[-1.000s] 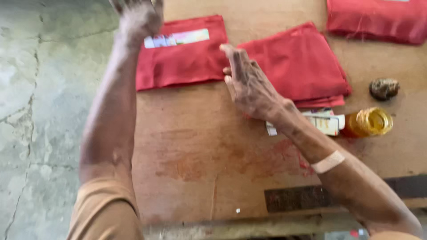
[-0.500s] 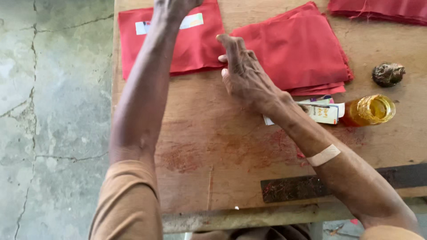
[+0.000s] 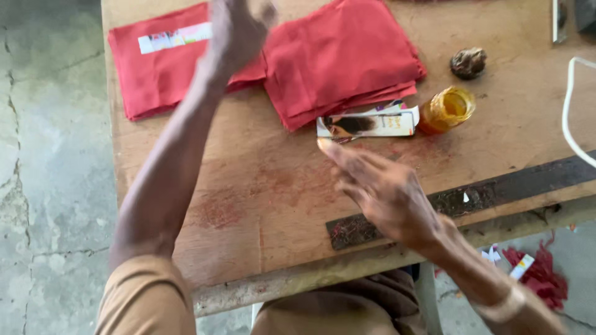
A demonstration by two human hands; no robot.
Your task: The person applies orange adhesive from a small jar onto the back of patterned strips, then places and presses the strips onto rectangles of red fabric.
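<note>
Left hand (image 3: 239, 28) blurred over red cloth stack (image 3: 338, 59), grip unclear; right hand (image 3: 385, 192) flat, empty, label strip (image 3: 366, 124) just beyond fingertips.

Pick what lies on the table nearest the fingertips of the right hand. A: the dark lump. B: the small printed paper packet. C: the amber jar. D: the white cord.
B: the right hand points its fingertips just below the small printed paper packet; the amber jar stands farther off.
</note>
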